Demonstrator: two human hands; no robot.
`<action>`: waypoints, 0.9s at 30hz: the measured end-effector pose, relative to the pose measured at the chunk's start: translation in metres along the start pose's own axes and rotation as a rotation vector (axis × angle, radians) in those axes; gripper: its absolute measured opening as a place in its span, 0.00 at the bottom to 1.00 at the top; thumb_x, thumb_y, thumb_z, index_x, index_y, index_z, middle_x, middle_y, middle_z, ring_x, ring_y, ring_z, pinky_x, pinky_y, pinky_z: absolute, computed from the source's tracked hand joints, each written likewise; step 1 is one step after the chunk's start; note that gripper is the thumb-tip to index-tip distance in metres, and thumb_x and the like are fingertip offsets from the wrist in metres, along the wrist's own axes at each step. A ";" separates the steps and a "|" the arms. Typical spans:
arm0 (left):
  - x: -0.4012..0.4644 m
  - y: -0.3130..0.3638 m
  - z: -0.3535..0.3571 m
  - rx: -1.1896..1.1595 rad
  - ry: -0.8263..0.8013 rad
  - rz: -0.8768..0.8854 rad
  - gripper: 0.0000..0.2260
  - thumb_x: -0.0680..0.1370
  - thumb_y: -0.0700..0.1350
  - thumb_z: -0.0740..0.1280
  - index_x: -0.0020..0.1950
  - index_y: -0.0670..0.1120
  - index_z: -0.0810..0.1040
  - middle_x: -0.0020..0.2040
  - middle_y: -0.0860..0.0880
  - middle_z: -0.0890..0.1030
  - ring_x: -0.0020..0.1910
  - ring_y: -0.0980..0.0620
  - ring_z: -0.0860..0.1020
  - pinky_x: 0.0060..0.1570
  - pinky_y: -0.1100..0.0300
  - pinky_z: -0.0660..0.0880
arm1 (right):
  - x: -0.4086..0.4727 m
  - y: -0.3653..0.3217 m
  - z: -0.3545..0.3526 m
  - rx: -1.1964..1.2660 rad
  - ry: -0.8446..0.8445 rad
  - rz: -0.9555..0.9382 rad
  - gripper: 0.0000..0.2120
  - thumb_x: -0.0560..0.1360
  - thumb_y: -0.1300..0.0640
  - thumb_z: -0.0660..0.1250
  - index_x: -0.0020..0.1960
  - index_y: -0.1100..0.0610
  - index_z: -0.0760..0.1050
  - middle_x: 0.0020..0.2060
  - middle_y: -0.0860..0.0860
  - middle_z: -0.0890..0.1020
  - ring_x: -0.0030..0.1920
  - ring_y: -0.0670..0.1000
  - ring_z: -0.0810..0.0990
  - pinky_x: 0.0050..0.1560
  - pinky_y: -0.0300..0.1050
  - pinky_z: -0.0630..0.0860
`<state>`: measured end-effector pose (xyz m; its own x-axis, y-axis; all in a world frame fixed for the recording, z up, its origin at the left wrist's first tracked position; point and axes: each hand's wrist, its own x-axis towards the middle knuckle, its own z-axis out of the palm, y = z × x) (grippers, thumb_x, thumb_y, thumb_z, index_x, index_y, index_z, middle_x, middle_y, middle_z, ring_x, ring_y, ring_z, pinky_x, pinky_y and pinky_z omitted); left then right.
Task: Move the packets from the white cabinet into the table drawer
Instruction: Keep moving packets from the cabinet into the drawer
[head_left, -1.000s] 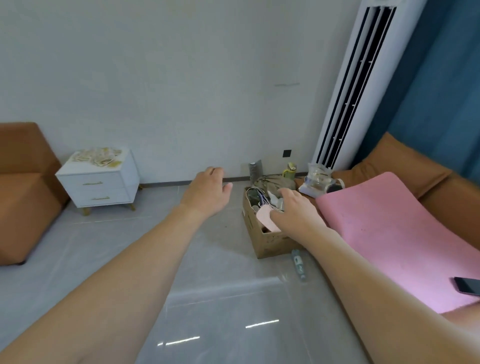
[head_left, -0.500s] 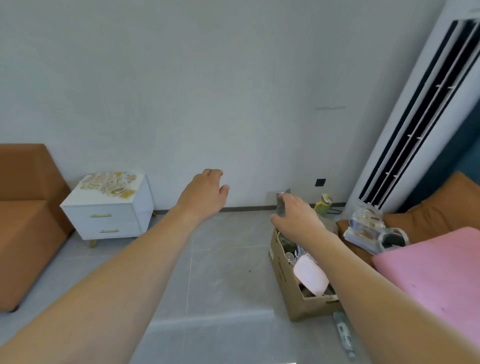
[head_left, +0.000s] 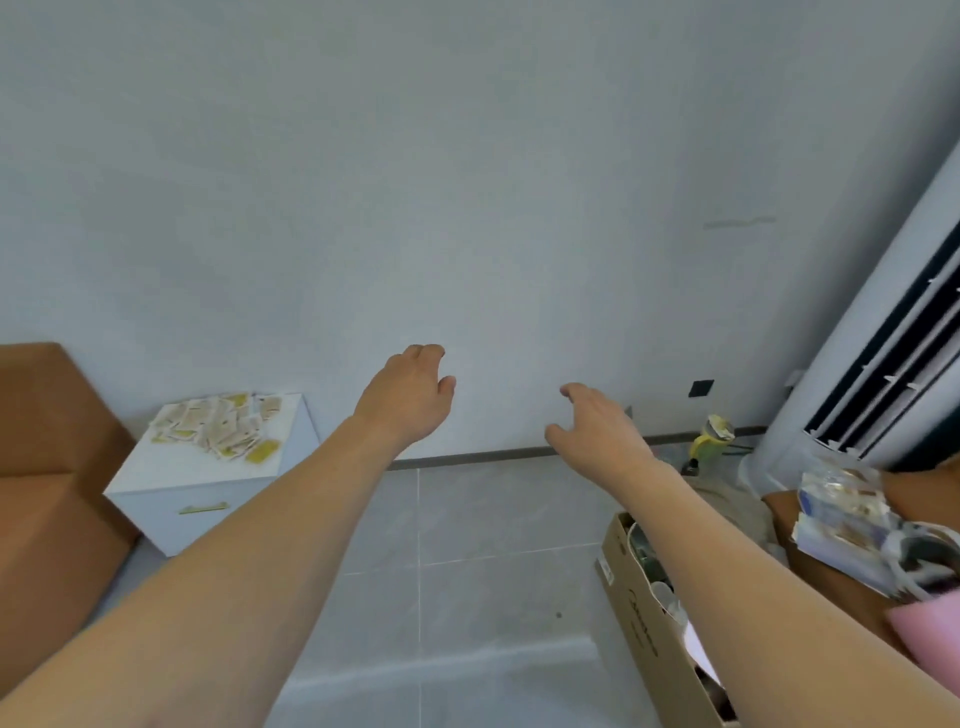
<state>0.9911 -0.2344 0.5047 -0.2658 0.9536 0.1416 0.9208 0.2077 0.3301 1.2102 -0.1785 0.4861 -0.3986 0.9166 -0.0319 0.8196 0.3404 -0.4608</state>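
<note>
Grey tiled floor (head_left: 467, 545) under a pale wall. White cabinet (head_left: 208, 483) against that wall, heaped on top with yellow and beige packets (head_left: 218, 428). Brown sofa (head_left: 47, 493) just left of the cabinet. Left hand (head_left: 410, 397) raised in the air right of the cabinet, fingers loosely relaxed, holding nothing. Right hand (head_left: 597, 431) further right of the cabinet, likewise released and empty. Cardboard box (head_left: 649, 639) of clutter well right of the cabinet, beneath the right forearm.
</note>
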 end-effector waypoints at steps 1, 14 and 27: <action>0.014 -0.017 -0.004 0.010 -0.003 -0.013 0.21 0.83 0.49 0.56 0.75 0.43 0.64 0.73 0.44 0.68 0.69 0.43 0.68 0.64 0.49 0.70 | 0.018 -0.012 0.005 0.006 -0.007 0.000 0.29 0.78 0.51 0.61 0.76 0.57 0.59 0.72 0.54 0.67 0.70 0.56 0.67 0.68 0.52 0.67; 0.143 -0.304 -0.065 -0.037 0.041 -0.099 0.21 0.83 0.49 0.58 0.74 0.44 0.64 0.72 0.45 0.68 0.69 0.43 0.68 0.64 0.50 0.68 | 0.205 -0.251 0.146 0.033 -0.059 -0.048 0.27 0.78 0.52 0.61 0.76 0.56 0.60 0.73 0.52 0.67 0.70 0.54 0.67 0.67 0.48 0.65; 0.270 -0.540 -0.075 -0.190 -0.172 -0.122 0.22 0.82 0.49 0.57 0.75 0.45 0.64 0.73 0.46 0.68 0.70 0.46 0.68 0.66 0.53 0.67 | 0.356 -0.411 0.285 0.105 -0.146 0.094 0.28 0.78 0.52 0.62 0.75 0.55 0.60 0.73 0.52 0.67 0.70 0.55 0.68 0.68 0.50 0.67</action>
<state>0.4006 -0.1060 0.4343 -0.3047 0.9502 -0.0648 0.8107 0.2945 0.5060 0.6144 -0.0514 0.4115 -0.3841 0.9005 -0.2038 0.8116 0.2241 -0.5395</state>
